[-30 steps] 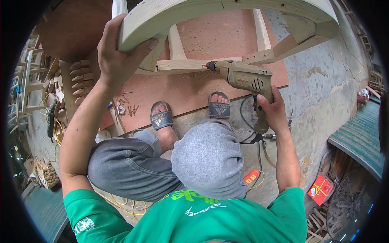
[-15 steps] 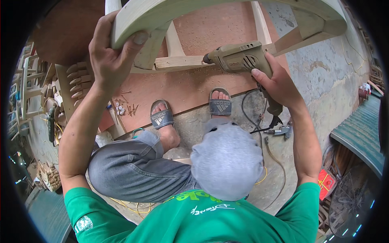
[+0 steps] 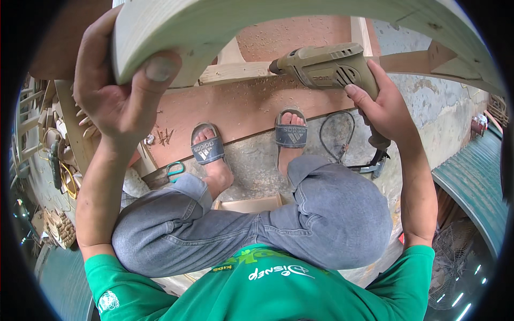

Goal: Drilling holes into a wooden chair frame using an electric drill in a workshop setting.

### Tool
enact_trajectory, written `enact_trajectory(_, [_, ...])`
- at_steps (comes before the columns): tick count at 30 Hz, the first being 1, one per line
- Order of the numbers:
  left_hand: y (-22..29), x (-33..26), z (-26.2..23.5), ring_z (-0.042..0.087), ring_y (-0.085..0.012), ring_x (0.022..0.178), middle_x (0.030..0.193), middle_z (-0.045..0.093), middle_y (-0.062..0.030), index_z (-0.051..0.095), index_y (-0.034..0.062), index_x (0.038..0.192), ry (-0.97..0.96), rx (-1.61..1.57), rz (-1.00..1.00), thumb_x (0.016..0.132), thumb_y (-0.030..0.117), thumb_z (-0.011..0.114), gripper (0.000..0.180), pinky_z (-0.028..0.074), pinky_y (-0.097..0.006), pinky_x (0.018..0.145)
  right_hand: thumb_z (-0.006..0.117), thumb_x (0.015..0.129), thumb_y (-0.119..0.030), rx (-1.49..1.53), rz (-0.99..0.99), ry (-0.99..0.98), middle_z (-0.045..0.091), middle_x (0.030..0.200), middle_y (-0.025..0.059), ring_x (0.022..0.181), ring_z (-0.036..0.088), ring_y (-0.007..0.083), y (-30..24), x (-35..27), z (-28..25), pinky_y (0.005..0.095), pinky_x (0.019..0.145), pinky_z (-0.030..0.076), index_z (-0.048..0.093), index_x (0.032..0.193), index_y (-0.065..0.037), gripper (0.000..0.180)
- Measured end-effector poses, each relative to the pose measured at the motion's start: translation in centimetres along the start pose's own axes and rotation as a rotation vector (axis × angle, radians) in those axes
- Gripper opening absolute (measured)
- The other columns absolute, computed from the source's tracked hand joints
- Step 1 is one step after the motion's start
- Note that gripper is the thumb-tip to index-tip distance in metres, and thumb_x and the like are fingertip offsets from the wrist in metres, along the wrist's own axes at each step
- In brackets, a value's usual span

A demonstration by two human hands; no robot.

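A pale curved wooden frame (image 3: 214, 32), like part of a chair, arches across the top of the head view. My left hand (image 3: 126, 88) grips its left end, thumb pressed on the near face and fingers round the outer side. In my right hand (image 3: 383, 104) is a tan power drill (image 3: 326, 67), held by the handle with its nose pointing left. The drill's tip meets or lies right beside a straight wooden rail (image 3: 235, 72) of the frame; whether a bit is inside the wood is hidden. A dark cord hangs from the drill's handle.
Under the frame lies a reddish board (image 3: 235, 115) scattered with wood shavings. Several screws (image 3: 165, 136) and green-handled scissors (image 3: 174, 170) lie left of my sandalled feet. Wooden parts are stacked at the left (image 3: 64, 117). A mesh fan (image 3: 455, 262) stands at the lower right.
The frame and my left hand have come nearer and shifted left. The drill has risen slightly to the right, still at the rail. My right knee has swung outward.
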State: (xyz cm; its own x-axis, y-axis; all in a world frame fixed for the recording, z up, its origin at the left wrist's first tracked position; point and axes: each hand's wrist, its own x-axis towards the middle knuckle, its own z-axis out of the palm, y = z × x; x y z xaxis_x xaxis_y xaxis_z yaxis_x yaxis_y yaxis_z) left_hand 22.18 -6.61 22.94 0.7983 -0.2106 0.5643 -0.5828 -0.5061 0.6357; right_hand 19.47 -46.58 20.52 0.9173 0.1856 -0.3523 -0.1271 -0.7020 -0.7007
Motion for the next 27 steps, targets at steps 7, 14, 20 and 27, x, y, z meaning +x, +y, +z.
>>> enact_trajectory(7, [-0.2, 0.1, 0.2, 0.059, -0.0143, 0.103, 0.116, 0.064, -0.0092, 0.057, -0.0053, 0.13, 0.021, -0.049, -0.031, 0.094, 0.034, 0.071, 0.055, 0.047, -0.029, 0.09, 0.073, 0.092, -0.031, 0.019, -0.058, -0.016, 0.071, 0.112, 0.0232, 0.105, 0.068, 0.027, -0.4, 0.2, 0.1, 0.0358, 0.091, 0.051, 0.047, 0.14, 0.008, 0.066])
enact_trajectory(14, [1.3, 0.8, 1.2, 0.063, -0.011, 0.088, 0.097, 0.068, -0.006, 0.06, 0.0008, 0.122, -0.005, -0.134, -0.096, 0.089, 0.024, 0.078, 0.044, 0.053, -0.027, 0.076, 0.069, 0.093, -0.024, 0.1, 0.098, -0.166, 0.069, 0.088, 0.0108, 0.08, 0.066, 0.0153, -0.7, -0.1, -1.4, 0.0311, 0.071, 0.052, 0.048, 0.142, 0.004, 0.06])
enact_trajectory(20, [0.3, 0.3, 0.6, 0.061, -0.0126, 0.089, 0.099, 0.065, -0.0065, 0.058, 0.0007, 0.124, 0.015, -0.076, -0.079, 0.091, 0.027, 0.075, 0.045, 0.051, -0.028, 0.079, 0.067, 0.094, -0.021, 0.176, -0.08, 0.033, 0.065, 0.083, 0.0051, 0.071, 0.061, 0.0107, -1.2, -3.9, -1.6, 0.0292, 0.061, 0.049, 0.053, 0.132, 0.001, 0.047])
enact_trajectory(27, [-0.7, 0.2, 0.9, 0.058, -0.0113, 0.095, 0.105, 0.063, -0.004, 0.057, -0.0006, 0.127, 0.041, -0.056, -0.044, 0.094, 0.029, 0.073, 0.047, 0.049, -0.027, 0.084, 0.066, 0.095, -0.022, 0.407, 0.084, 0.013, 0.064, 0.095, 0.0055, 0.077, 0.06, 0.0092, -1.7, -5.1, 0.2, 0.0256, 0.065, 0.05, 0.054, 0.126, 0.002, 0.041])
